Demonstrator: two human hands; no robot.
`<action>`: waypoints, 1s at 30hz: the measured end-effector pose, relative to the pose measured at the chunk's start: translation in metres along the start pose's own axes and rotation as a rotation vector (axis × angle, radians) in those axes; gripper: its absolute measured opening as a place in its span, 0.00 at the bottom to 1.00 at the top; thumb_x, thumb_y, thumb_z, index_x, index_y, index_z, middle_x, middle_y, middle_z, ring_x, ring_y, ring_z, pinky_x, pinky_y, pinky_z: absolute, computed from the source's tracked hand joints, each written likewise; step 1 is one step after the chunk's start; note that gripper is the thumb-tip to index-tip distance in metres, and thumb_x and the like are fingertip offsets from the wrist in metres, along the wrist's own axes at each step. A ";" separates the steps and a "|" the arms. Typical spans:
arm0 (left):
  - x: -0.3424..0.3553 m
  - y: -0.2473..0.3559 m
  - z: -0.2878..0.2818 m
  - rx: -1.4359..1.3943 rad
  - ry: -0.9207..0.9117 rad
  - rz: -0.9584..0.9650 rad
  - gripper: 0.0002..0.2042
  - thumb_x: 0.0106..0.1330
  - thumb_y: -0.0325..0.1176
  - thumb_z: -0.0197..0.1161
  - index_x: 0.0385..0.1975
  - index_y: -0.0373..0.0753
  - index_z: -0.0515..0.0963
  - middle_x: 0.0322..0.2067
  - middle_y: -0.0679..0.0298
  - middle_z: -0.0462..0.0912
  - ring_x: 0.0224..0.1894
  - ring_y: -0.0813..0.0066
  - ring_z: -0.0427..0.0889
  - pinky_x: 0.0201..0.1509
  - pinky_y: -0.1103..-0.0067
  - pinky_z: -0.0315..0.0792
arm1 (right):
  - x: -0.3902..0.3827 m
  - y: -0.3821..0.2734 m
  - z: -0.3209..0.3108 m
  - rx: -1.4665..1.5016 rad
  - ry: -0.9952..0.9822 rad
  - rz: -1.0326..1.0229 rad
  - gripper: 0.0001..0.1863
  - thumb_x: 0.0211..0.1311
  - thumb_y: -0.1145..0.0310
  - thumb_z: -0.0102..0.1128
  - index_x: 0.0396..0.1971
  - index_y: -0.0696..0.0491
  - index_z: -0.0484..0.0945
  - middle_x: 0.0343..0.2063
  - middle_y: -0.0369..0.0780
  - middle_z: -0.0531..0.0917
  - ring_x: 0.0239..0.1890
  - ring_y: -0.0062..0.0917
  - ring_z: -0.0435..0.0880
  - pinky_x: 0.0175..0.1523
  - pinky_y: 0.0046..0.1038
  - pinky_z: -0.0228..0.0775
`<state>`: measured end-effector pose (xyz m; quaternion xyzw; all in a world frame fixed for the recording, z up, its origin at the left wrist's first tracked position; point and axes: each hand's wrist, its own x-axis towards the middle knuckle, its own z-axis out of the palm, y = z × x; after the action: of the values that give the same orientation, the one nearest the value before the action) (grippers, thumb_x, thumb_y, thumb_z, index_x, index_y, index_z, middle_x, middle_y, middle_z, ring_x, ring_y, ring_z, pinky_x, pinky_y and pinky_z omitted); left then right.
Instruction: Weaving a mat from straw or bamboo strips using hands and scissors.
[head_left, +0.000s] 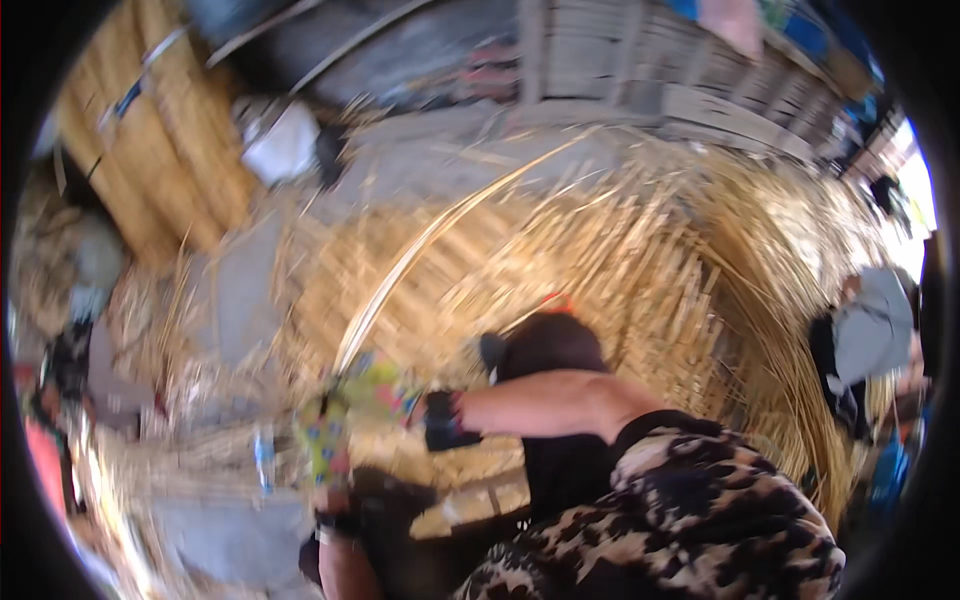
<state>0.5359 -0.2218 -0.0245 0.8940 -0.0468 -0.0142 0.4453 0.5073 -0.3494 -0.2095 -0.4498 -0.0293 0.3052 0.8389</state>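
Note:
A bundle of long pale strips arcs up and to the right from my hands. My left hand, in a floral glove, is closed around the lower end of the strips. My right hand, in a similar glove, reaches across from the right beside it; motion blurs its fingers. Beneath my arms lies woven straw-coloured matting, partly hidden by dark clothing.
Loose strips spread across the floor ahead and right. Golden woven panels and a white sack stand upper left. A plastic bottle is left of my hands. A grey, rounded object is at far right.

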 end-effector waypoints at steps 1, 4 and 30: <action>-0.003 0.017 -0.001 -0.075 0.019 -0.047 0.11 0.58 0.32 0.50 0.21 0.28 0.72 0.14 0.59 0.72 0.19 0.74 0.66 0.24 0.77 0.61 | 0.008 0.002 -0.013 0.251 0.036 0.032 0.12 0.61 0.68 0.37 0.41 0.54 0.67 0.35 0.31 0.73 0.37 0.19 0.71 0.43 0.25 0.66; -0.010 0.009 -0.003 -0.451 0.043 -0.060 0.11 0.60 0.33 0.50 0.35 0.33 0.75 0.24 0.59 0.77 0.26 0.72 0.70 0.33 0.76 0.68 | 0.043 -0.011 -0.009 0.367 0.139 -0.243 0.11 0.60 0.67 0.41 0.38 0.54 0.70 0.32 0.32 0.74 0.32 0.19 0.71 0.37 0.25 0.65; -0.023 -0.051 -0.078 -0.588 0.458 -0.077 0.08 0.54 0.23 0.58 0.35 0.35 0.75 0.31 0.65 0.78 0.30 0.79 0.77 0.31 0.84 0.71 | -0.006 -0.153 0.032 -2.191 0.037 -0.060 0.09 0.47 0.70 0.46 0.21 0.50 0.78 0.23 0.41 0.79 0.28 0.32 0.79 0.32 0.31 0.69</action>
<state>0.5219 -0.1272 -0.0191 0.7090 0.0939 0.1566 0.6811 0.5663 -0.3918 -0.0708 -0.9551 -0.2831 0.0863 -0.0086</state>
